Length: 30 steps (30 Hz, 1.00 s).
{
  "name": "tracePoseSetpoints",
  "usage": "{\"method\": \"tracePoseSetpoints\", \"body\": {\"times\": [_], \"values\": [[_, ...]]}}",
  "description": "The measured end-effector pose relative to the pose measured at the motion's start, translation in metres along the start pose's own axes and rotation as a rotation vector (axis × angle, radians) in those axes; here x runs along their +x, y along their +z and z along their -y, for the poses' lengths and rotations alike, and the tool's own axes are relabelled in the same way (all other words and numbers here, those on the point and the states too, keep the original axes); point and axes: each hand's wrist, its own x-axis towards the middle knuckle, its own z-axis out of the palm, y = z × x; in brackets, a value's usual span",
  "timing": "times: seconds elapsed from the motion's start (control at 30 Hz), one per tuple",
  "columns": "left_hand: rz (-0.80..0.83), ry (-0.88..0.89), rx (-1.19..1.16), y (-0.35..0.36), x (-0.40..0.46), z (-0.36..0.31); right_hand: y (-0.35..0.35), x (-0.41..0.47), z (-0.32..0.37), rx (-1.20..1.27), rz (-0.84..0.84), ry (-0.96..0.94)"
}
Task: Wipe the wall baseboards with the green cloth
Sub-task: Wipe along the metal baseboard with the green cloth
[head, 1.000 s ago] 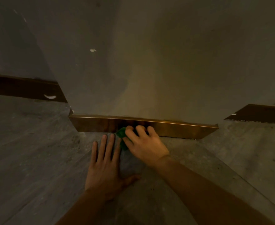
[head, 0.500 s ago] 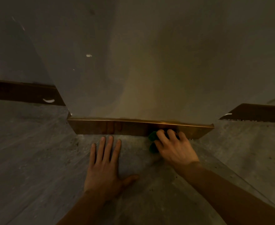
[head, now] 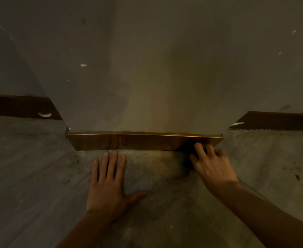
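A shiny brown baseboard (head: 129, 142) runs along the foot of a projecting grey wall section straight ahead. My right hand (head: 213, 167) presses against the baseboard's right end, fingers curled. The green cloth is hidden under that hand; only a dark shape (head: 189, 156) shows at its left side, too dim to tell its colour. My left hand (head: 107, 187) lies flat on the grey floor below the baseboard's middle, fingers spread, holding nothing.
Darker baseboards sit further back at the left (head: 22, 108) and at the right (head: 279, 120), each with a white mark. The grey wall (head: 147, 68) fills the upper view. The floor (head: 31, 176) is grey and speckled, with dark specks at the right.
My right hand has slid right along the baseboard, from its middle to its right end, and now covers the cloth. My left hand has stayed flat on the floor.
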Motion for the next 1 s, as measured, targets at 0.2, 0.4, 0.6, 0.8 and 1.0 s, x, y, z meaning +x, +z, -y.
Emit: {"method": "tracePoseSetpoints", "body": {"times": [0.2,0.4,0.6,0.8,1.0], "values": [[0.062,-0.03,0.035,-0.006,0.001,0.0,-0.018,-0.007,0.007,0.093,0.07,0.087],[0.017,0.038,-0.09,-0.032,0.003,-0.011,-0.049,-0.023,0.021,0.27,0.043,0.135],[0.026,0.222,-0.149,-0.062,0.007,-0.031,-0.08,-0.028,0.037,0.716,-0.035,0.197],[0.0,0.307,-0.259,-0.079,0.008,-0.038,-0.09,-0.03,0.05,0.965,-0.057,0.074],[-0.078,0.385,-0.151,-0.099,0.002,-0.035,-0.104,-0.038,0.051,1.105,-0.059,-0.119]]}}
